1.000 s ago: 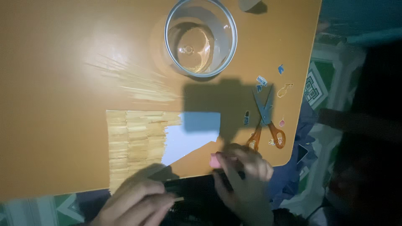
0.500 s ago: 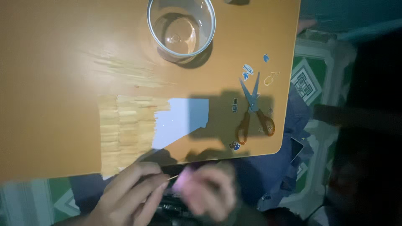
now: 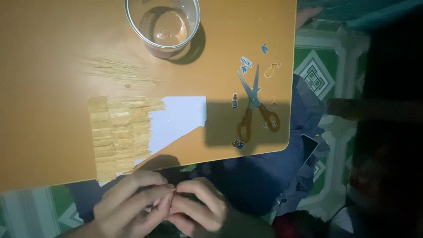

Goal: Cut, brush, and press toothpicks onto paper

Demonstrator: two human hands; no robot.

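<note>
Below the near edge of the orange table (image 3: 53, 35), my left hand (image 3: 132, 205) and my right hand (image 3: 196, 207) are pressed together fingertip to fingertip. They pinch something small and thin between them; I cannot make out what it is. Just above them on the table lies a white paper sheet (image 3: 178, 119), its left part covered by rows of thin pale sticks (image 3: 116, 136) laid side by side. A loose bundle of the same sticks (image 3: 119, 70) lies further back.
A clear glass (image 3: 163, 24) stands at the table's far edge. Orange-handled scissors (image 3: 255, 110) lie near the right edge among small stickers (image 3: 246, 61). Dark blue cloth (image 3: 246, 176) and a green patterned floor (image 3: 317, 70) lie beyond the table.
The view has shifted, so the table now sits higher and further left in the frame. My hands have drawn together into a tight pinch below the table edge.
</note>
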